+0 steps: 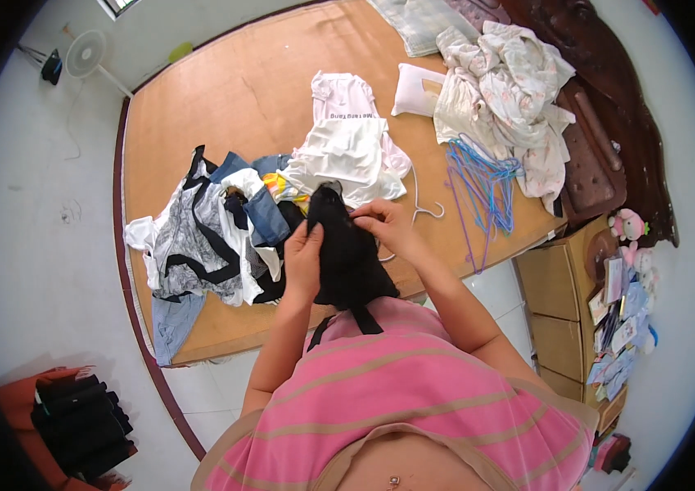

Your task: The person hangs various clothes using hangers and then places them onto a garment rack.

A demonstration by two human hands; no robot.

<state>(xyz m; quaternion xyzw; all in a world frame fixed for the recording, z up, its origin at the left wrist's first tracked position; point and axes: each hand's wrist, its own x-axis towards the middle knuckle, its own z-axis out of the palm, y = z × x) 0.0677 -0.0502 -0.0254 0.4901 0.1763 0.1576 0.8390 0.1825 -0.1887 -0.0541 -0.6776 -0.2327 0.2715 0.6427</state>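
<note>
A black garment (349, 266) hangs between my hands in front of my body, its straps dangling over my pink striped top. My left hand (304, 260) grips its left edge, thumb on the cloth. With thumb and fingers pinched together, my right hand (387, 225) holds the garment's upper right edge. The exact kind of garment cannot be made out. A white hanger (427, 204) lies just beyond my right hand, partly covered. Left of my hands is a heap of mixed clothes (204, 237), with denim and grey-patterned pieces. White shirts (347, 151) lie flat beyond the garment.
Blue and purple hangers (482, 192) lie bunched on the brown bed board (225, 82) at the right. Behind them are crumpled floral bedding (503, 90) and a small pillow (419, 88). A wooden cabinet (556, 303) stands at right, a fan (87, 54) at far left.
</note>
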